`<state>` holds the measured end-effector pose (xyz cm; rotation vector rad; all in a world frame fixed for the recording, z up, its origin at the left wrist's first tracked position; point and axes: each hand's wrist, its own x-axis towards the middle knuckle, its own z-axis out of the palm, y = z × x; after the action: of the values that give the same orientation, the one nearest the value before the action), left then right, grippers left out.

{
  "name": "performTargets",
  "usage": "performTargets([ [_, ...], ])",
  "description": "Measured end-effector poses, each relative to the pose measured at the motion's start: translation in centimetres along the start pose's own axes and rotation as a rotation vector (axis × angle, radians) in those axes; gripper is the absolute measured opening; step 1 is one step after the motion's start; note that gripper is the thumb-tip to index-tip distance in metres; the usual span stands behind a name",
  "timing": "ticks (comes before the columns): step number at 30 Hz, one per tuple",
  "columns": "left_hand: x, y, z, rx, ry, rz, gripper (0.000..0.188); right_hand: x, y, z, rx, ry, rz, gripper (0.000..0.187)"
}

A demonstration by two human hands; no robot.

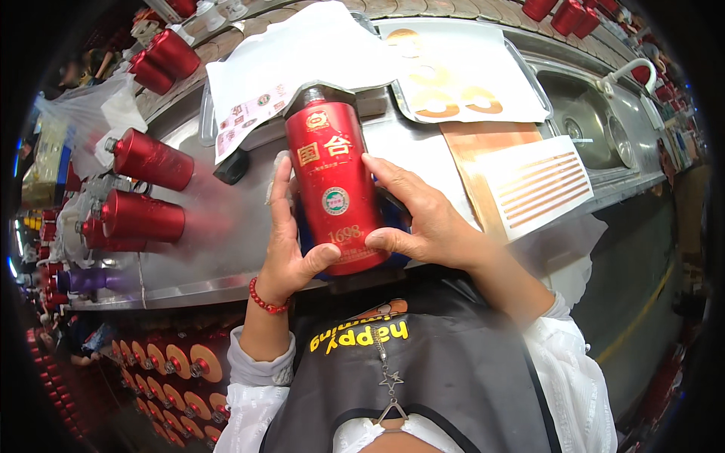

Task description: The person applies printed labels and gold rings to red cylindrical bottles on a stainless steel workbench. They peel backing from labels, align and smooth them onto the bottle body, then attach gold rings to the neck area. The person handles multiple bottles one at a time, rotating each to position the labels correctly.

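A glossy red bottle (330, 166) with gold lettering and a small round green-and-white emblem lies face up in front of me, its neck pointing away. My left hand (285, 238) grips its left side, fingers along the edge and thumb near the base. On the opposite side my right hand (430, 215) holds it, fingertips at the upper edge and thumb on the lower front. Beneath the bottle part of a dark blue support (396, 219) shows. A grey bracket (343, 95) surrounds the dark neck. The bottle's underside is hidden.
Several red bottles (143, 215) lie at the left of the metal worktop (226, 264). Beyond sit a sheet of printed labels (253, 113) and a tray (404, 109) with gold decals. A striped decal sheet (536, 185) rests on a brown board (472, 162), beside a sink (578, 113).
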<state>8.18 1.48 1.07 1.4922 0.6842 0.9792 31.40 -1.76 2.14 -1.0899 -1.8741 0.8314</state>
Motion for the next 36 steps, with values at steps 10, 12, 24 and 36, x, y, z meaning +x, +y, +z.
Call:
performTargets([
  [10, -0.8, -1.8, 0.7, -0.118, 0.110, 0.051, 0.120, -0.4, 1.0, 0.1, 0.066, 0.005, 0.038, 0.082],
  [12, -0.9, -2.3, 0.4, -0.046, 0.095, 0.057, 0.119, -0.5, 0.6, 0.0, 0.017, -0.015, 0.059, 0.082],
  [24, -1.5, -2.3, -0.7, 0.122, 0.057, 0.079, 0.116, -0.6, 0.9, 0.4, 0.195, -0.040, 0.161, 0.084],
  [36, -1.4, -2.9, -0.4, 0.053, 0.110, 0.124, 0.111, -0.8, 1.6, 0.5, 0.219, -0.031, 0.176, 0.093],
])
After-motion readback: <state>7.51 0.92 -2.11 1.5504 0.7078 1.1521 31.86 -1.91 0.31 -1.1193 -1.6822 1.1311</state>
